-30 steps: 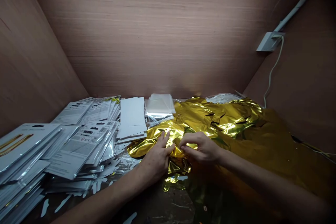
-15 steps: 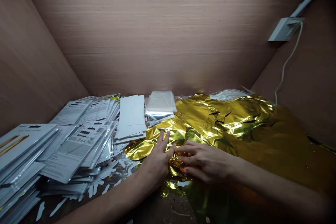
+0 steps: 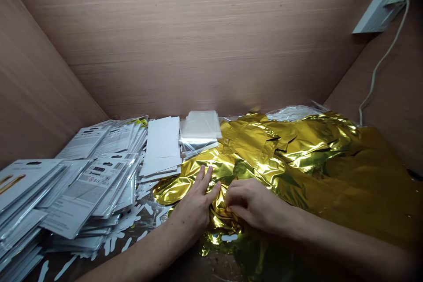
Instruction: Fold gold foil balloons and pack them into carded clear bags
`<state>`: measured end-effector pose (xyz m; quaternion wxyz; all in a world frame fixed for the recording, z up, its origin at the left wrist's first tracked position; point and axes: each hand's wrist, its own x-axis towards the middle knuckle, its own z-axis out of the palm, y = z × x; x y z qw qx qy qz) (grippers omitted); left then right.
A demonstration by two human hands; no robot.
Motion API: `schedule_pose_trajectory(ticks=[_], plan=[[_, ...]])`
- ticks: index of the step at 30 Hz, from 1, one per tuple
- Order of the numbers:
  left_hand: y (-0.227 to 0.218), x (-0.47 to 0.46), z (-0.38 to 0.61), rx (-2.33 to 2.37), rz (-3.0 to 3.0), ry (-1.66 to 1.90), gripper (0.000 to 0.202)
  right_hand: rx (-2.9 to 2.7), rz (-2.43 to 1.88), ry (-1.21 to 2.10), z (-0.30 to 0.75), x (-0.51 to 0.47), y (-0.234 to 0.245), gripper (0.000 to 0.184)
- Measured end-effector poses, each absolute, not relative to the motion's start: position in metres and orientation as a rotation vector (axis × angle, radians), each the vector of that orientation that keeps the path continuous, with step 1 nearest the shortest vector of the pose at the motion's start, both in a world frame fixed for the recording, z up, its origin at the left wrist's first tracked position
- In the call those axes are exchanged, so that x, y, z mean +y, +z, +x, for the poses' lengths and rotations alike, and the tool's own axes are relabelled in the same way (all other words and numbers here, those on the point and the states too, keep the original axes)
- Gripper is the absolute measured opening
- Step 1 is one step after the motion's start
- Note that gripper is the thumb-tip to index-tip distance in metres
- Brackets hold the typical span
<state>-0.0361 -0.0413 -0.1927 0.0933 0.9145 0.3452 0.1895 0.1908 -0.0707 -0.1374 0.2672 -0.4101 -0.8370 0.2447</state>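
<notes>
Both hands work on the gold foil (image 3: pixel 264 158), which lies crumpled across the centre and right of the surface, with its near-left edge under the hands.

1. The left hand (image 3: pixel 194 202) lies flat, fingers extended and slightly spread, and presses the foil down. It has held this position for the last second.
2. The right hand (image 3: pixel 251 205) is curled, and its fingertips pinch a crease of foil just beside the left thumb. Half a second ago these fingers lay stretched out over the foil; they have since closed.

We judge that the left hand anchors the sheet while the right gathers a fold.

Left of the foil lie stacks of packaged cards (image 3: pixel 89 180). Plain white cards (image 3: pixel 163 143) and clear bags (image 3: pixel 201 125) lie at the far side. White scraps (image 3: pixel 128 220) lie near the left wrist.
</notes>
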Motion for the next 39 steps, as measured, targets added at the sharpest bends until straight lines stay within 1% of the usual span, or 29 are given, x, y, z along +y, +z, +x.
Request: schedule_pose_trajectory(ticks=[3, 6, 7, 9, 11, 12, 13, 16, 17, 18, 22, 24, 29, 32, 35, 37, 39], plan=[[-0.189, -0.042, -0.036, 1.024, 2.701, 0.589, 0.076, -2.308, -1.108, 0.697, 0.191, -0.075, -0.139, 0.011], [-0.177, -0.044, -0.037, 1.040, 2.689, 0.686, 0.068, -2.348, -1.104, 0.728, 0.192, -0.079, -0.138, 0.012], [-0.170, -0.046, -0.037, 1.075, 2.676, 0.726, 0.064, -2.361, -1.102, 0.732, 0.192, -0.080, -0.138, 0.013], [-0.154, -0.050, -0.036, 1.201, 2.617, 0.786, 0.049, -2.385, -1.095, 0.742, 0.191, -0.082, -0.137, 0.013], [-0.136, -0.054, -0.035, 1.384, 2.512, 0.744, 0.034, -2.395, -1.090, 0.756, 0.191, -0.083, -0.138, 0.012], [-0.128, -0.056, -0.035, 1.471, 2.454, 0.674, 0.034, -2.394, -1.090, 0.760, 0.190, -0.083, -0.138, 0.012], [-0.122, -0.056, -0.034, 1.543, 2.395, 0.588, 0.038, -2.393, -1.089, 0.758, 0.190, -0.083, -0.138, 0.011], [-0.111, -0.050, -0.033, 1.668, 2.253, 0.400, 0.058, -2.397, -1.068, 0.732, 0.192, -0.082, -0.139, 0.012], [-0.110, -0.046, -0.032, 1.682, 2.224, 0.376, 0.060, -2.398, -1.057, 0.726, 0.192, -0.082, -0.139, 0.014], [-0.110, -0.042, -0.032, 1.681, 2.204, 0.366, 0.058, -2.402, -1.044, 0.724, 0.193, -0.081, -0.138, 0.017], [-0.117, -0.025, -0.030, 1.578, 2.117, 0.448, 0.037, -2.439, -0.996, 0.709, 0.195, -0.080, -0.137, 0.029], [-0.120, -0.020, -0.030, 1.532, 2.036, 0.529, 0.035, -2.460, -0.966, 0.690, 0.195, -0.080, -0.137, 0.031], [-0.118, -0.032, -0.033, 1.489, 1.732, 0.643, 0.052, -2.485, -0.875, 0.639, 0.194, -0.080, -0.141, 0.035], [-0.122, -0.064, -0.032, 1.498, 1.540, 0.746, 0.065, -2.472, -0.876, 0.636, 0.195, -0.080, -0.144, 0.032], [-0.138, -0.101, -0.028, 1.352, 1.410, 0.888, 0.088, -2.448, -0.904, 0.652, 0.196, -0.081, -0.146, 0.026], [-0.151, -0.119, -0.025, 1.268, 1.406, 0.899, 0.100, -2.437, -0.904, 0.644, 0.196, -0.083, -0.144, 0.024], [-0.160, -0.127, -0.023, 1.288, 1.544, 0.873, 0.099, -2.414, -0.898, 0.619, 0.195, -0.084, -0.143, 0.020]])
